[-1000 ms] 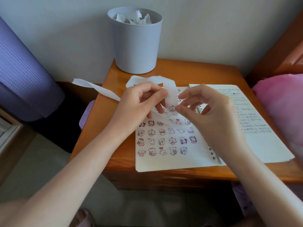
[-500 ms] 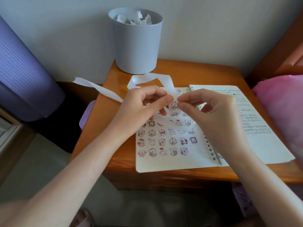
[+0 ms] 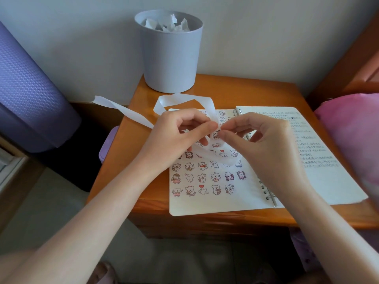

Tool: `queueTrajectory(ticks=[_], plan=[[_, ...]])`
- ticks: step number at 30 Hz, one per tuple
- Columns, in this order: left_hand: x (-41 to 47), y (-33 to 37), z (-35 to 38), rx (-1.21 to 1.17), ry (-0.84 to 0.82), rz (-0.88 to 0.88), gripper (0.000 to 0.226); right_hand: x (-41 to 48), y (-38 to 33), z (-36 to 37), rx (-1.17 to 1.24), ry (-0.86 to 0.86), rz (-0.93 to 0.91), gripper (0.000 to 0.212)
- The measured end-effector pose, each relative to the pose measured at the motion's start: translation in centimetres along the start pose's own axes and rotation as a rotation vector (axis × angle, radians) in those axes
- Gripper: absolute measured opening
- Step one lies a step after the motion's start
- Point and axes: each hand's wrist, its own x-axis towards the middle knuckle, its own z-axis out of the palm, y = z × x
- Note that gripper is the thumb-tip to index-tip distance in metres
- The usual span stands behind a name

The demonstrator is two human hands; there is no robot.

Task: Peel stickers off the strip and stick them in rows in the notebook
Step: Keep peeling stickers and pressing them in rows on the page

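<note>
— Where was the strip (image 3: 180, 98)?
— Looped above the notebook (image 3: 215, 203) on the counter (image 3: 256, 93); fingers (image 3: 200, 128) of the left hand (image 3: 178, 138) gripped it.
— And the right hand (image 3: 262, 146)?
— Its thumb and forefinger pinched a sticker (image 3: 215, 135) on the strip.

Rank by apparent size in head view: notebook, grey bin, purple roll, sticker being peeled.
1. notebook
2. purple roll, cut off by the frame
3. grey bin
4. sticker on the strip
Roll versus bin is close, so unsure.
</note>
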Motion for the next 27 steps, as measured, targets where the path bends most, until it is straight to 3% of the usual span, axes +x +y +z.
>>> queueTrajectory(ticks=[18, 23, 27], plan=[[0.3, -0.5, 0.0, -0.029, 0.01, -0.055, 0.014, -0.5, -0.7, -1.0, -0.157, -0.076, -0.112, 0.004], [0.3, -0.6, -0.1, -0.026, 0.015, -0.045, 0.016, -0.2, -1.1, -2.6, -0.08, -0.149, -0.008, 0.003], [0.3, -0.6, -0.1, 0.0, 0.018, -0.03, 0.015, 0.0, -1.2, -4.1, -0.045, -0.401, 0.213, 0.009]])
